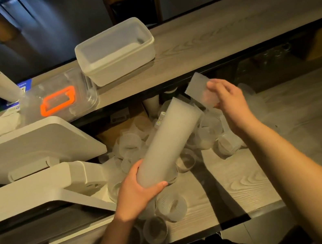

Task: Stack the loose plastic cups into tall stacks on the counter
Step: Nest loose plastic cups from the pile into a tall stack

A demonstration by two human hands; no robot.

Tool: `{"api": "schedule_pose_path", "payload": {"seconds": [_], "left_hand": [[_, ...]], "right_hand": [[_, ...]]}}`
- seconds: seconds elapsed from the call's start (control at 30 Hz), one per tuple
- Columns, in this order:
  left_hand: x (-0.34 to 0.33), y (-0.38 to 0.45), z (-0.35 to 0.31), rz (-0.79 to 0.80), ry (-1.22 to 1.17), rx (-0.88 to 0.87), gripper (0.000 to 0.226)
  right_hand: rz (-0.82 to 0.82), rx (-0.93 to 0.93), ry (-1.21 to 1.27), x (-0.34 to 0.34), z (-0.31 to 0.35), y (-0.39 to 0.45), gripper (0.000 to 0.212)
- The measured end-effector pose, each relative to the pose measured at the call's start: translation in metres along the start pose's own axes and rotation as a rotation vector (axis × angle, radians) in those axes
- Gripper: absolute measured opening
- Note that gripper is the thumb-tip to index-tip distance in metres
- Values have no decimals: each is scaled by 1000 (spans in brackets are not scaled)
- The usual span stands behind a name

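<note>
Above the wood-grain bench [240,176], left hand [135,193] fingers clamp a tall frosted plastic cup stack [168,142]; right hand [230,99] pinches a single frosted cup [200,88], best aligned squarely with the stack's open mouth.

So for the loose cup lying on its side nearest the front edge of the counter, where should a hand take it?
Grip the ribbed cup across its side wall, coming down from above. It lies on its side with its open mouth facing the camera, so the curved wall is exposed on top; neighbouring cups crowd its left.
</note>
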State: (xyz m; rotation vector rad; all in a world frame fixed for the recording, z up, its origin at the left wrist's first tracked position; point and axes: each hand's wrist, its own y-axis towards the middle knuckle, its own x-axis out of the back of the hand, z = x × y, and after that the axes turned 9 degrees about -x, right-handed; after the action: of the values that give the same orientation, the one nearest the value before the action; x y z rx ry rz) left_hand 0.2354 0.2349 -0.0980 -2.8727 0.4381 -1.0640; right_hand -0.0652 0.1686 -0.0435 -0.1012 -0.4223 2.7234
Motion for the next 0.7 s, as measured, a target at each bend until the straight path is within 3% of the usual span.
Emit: {"api": "schedule_pose_path", "payload": {"seconds": [0.17,0.43,0.6,0.7], "left_hand": [[-1,6,1,-3,24,24,88],[-5,11,1,-16,-9,67,88],[-7,14,-3,-46,-43,73,86],[-9,12,-5,-70,-57,74,84]], "right_hand": [[71,47,-196,-12,7,8,41],[169,63,-230,-18,3,9,41],[335,-6,-265,-23,-12,4,71],[341,-63,-215,-21,-13,9,77]]}}
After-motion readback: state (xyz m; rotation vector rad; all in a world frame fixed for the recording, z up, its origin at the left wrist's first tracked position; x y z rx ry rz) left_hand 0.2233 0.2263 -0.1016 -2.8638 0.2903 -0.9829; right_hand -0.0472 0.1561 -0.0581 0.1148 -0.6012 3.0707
